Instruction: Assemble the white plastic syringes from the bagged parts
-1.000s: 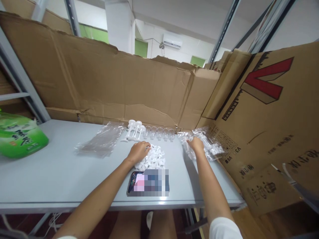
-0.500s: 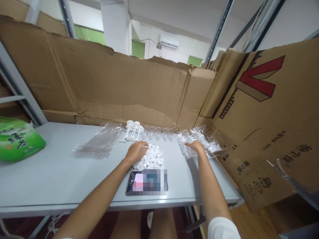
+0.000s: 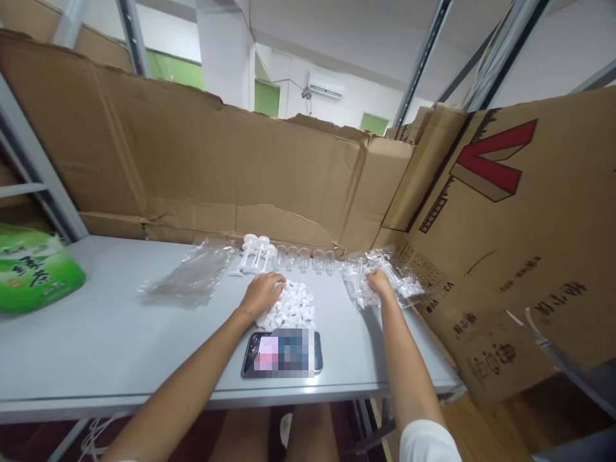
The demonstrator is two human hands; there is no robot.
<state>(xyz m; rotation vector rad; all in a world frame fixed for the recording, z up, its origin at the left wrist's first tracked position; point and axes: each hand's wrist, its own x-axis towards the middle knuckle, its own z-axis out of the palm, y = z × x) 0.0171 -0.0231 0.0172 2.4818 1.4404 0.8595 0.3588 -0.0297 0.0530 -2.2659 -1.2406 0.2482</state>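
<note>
My left hand (image 3: pixel 264 292) rests at the left edge of a pile of small white plastic pieces (image 3: pixel 293 308), its fingers loosely curved and apart, touching the pile. On the right, my right hand (image 3: pixel 378 282) is over a clear plastic bag (image 3: pixel 353 292) with white plastic parts in and on it. The fingers of that hand are drawn together; what is between them is too small to make out. Behind the pile stand several white plunger-like parts (image 3: pixel 257 253) with round ends. Several clear plastic cups (image 3: pixel 304 258) form a row beside them.
A phone (image 3: pixel 283 354) lies in front of the pile, near the edge of the grey table (image 3: pixel 120 346). Flat clear bags (image 3: pixel 192 276) lie left of the plungers, and a green package (image 3: pixel 38 273) at far left. Cardboard walls (image 3: pixel 240 160) enclose the back and right.
My right hand's thumb and fingers, apart before, have come together over the bag. My left hand stays at the pile. The view has shifted slightly.
</note>
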